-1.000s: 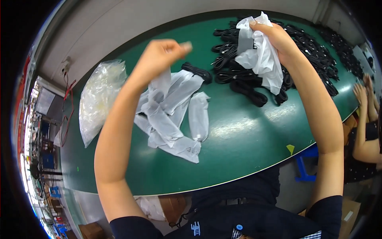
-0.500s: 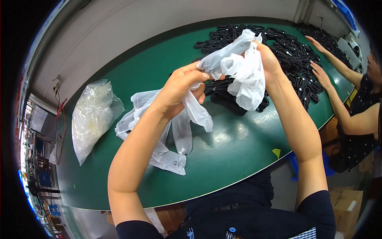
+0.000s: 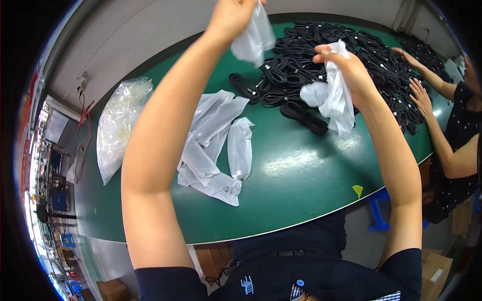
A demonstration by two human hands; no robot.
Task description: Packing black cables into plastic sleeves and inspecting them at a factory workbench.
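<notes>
At the top edge my left hand (image 3: 232,19) is raised, its fingers closed on a white plastic bag (image 3: 254,41) that hangs down, slightly blurred. The fingertips are partly cut off by the frame edge. My right hand (image 3: 356,72) grips a crumpled bunch of white plastic bags (image 3: 340,108) above the table, the bunch drooping below the palm. Beneath my left forearm several flat white bags (image 3: 213,128) lie loosely on the green table (image 3: 286,200). Bundled black cables (image 3: 273,72) form a wide heap behind and around my right hand.
A large clear plastic bag (image 3: 120,118) with pale contents stands on the table's left. At the right, a co-worker's hands (image 3: 420,98) rest by the cable heap. A yellow-green marker (image 3: 357,191) sticks near the front edge. Below are a blue stool (image 3: 379,210) and a carton (image 3: 435,273).
My left hand has risen up and away from my right, carrying one white bag apart from the bunch. My right hand has shifted slightly right, still holding its bags.
</notes>
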